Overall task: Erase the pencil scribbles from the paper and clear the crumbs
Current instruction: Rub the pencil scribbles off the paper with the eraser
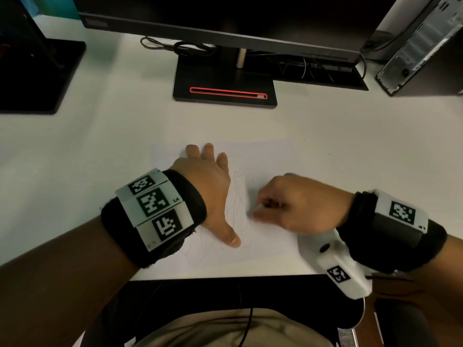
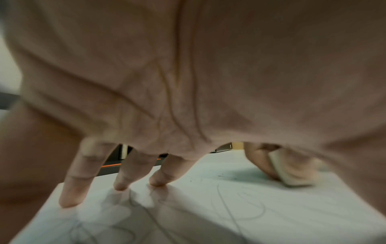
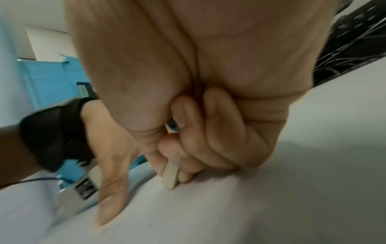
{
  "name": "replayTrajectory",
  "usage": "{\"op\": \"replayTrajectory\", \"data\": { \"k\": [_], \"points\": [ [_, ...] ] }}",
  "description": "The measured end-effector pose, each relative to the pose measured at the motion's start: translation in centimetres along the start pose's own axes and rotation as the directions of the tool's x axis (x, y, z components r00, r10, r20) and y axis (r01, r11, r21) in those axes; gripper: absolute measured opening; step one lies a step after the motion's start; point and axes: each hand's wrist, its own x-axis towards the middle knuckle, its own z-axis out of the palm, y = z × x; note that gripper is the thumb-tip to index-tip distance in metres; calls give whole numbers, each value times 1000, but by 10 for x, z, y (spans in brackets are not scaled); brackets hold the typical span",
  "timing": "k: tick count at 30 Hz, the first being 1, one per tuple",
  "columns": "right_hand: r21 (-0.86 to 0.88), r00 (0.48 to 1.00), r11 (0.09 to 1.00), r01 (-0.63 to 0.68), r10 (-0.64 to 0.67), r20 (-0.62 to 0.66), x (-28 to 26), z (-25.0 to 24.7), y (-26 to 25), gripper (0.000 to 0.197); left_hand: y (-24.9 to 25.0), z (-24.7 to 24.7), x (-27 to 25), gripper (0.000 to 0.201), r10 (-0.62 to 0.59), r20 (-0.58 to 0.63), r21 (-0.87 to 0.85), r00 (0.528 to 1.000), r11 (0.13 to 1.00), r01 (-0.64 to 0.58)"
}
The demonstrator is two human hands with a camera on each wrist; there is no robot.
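My right hand (image 1: 295, 204) pinches the eraser (image 2: 292, 171) against the paper (image 1: 270, 156) near the tabletop's front edge; my left hand (image 1: 208, 186) presses it flat, fingers spread. If that hand slackens, I reckon hard rubbing could crumple the sheet. Only the wrist views show the eraser; the scribbles (image 1: 238, 201) show best from the head

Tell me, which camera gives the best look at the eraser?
The left wrist view: the eraser shows broadside, pinched in the right hand against the paper. The right wrist view shows only its thin edge; the head view hides it behind the fingers.
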Motion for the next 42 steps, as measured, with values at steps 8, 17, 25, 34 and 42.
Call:
{"op": "replayTrajectory", "data": {
  "k": [8, 17, 25, 34, 42],
  "points": [
    [10, 999, 1000, 28, -29, 32, -6, 10, -12, 44, 1, -1, -1, 162, -16, -3, 10, 1000, 1000, 16],
    [21, 1000, 1000, -2, 3, -20, -2, 8, -10, 45, 2, -1, -1, 162, -20, -8, 13, 1000, 1000, 20],
    [28, 1000, 1000, 15, -15, 4, -1, 7, -12, 45, 2, -1, -1, 161, -19, -7, 13, 1000, 1000, 19],
    [24, 999, 999, -36, 36, -19, 0, 3, -8, 42, 2, -2, -1, 160, -25, -9, 15, 1000, 1000, 25],
    [13, 1000, 1000, -24, 24, 5, -1, 3, -10, 42, 2, -1, -1, 160, -26, 0, 11, 1000, 1000, 26]
  ]
}}
